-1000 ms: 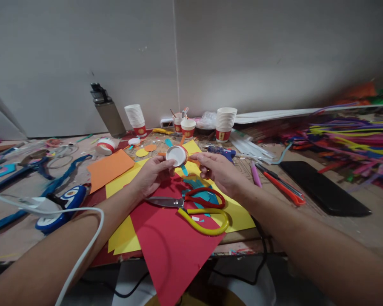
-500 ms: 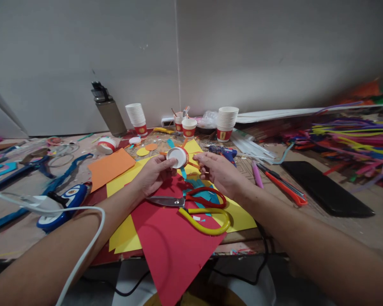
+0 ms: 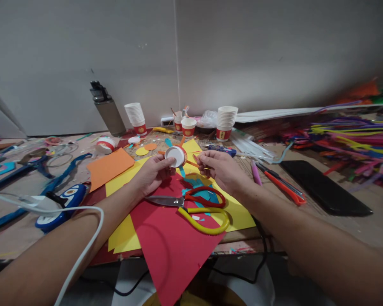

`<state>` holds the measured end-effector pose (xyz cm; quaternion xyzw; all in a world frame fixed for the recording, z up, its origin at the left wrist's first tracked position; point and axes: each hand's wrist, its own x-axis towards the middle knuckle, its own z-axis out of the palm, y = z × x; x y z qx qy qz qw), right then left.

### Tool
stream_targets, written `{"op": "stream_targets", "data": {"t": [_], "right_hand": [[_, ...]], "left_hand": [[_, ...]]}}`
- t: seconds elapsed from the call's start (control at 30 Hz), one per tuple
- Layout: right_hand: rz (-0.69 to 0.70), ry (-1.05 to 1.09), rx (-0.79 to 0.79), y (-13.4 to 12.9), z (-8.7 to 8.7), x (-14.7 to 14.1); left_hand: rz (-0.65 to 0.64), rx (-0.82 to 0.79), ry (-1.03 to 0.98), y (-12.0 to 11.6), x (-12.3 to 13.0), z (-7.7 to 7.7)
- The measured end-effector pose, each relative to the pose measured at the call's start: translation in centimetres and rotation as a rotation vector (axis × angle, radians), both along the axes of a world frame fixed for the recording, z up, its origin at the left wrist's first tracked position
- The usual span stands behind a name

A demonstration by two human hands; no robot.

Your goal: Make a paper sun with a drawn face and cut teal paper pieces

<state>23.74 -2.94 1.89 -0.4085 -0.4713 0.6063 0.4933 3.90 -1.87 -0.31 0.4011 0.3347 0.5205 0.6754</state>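
Observation:
My left hand (image 3: 153, 173) grips a cut-down paper cup (image 3: 175, 158), its thumb against the white round face. Orange and blue paper strips stick out around the cup's red rim like rays. My right hand (image 3: 217, 166) is closed in a pinch just right of the cup, at the outer end of an orange paper strip (image 3: 191, 163); its fingertips partly hide what they hold. Below both hands, scissors (image 3: 182, 202) with one red and one yellow handle lie on red paper (image 3: 175, 246). Blue paper scraps (image 3: 201, 191) lie under the handles.
Yellow sheets (image 3: 124, 231) and an orange sheet (image 3: 111, 168) lie about. Stacked paper cups (image 3: 227, 121), a bottle (image 3: 111, 117) and a glue gun (image 3: 225, 150) stand or lie behind. A cutter (image 3: 284, 186) and black phone (image 3: 325, 187) are at right. A white cable (image 3: 97, 231) crosses my left forearm.
The cup has shifted slightly left, and its orange strip now shows more clearly toward my right fingers. Both hands keep nearly the same pose; the view has shifted a little.

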Motion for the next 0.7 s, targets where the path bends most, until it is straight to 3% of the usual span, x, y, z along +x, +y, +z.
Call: {"op": "stream_targets", "data": {"t": [0.13, 0.3, 0.7], "right_hand": [[0.036, -0.075, 0.008, -0.15, -0.29, 0.15], [0.009, -0.384, 0.181, -0.26, -0.28, 0.20], [0.045, -0.378, 0.216, -0.47, 0.12, -0.19]], "left_hand": [[0.007, -0.004, -0.012, 0.04, -0.12, -0.10], [0.014, 0.004, -0.008, 0.09, -0.24, -0.01], [0.018, 0.011, 0.049, -0.09, 0.08, 0.20]]}}
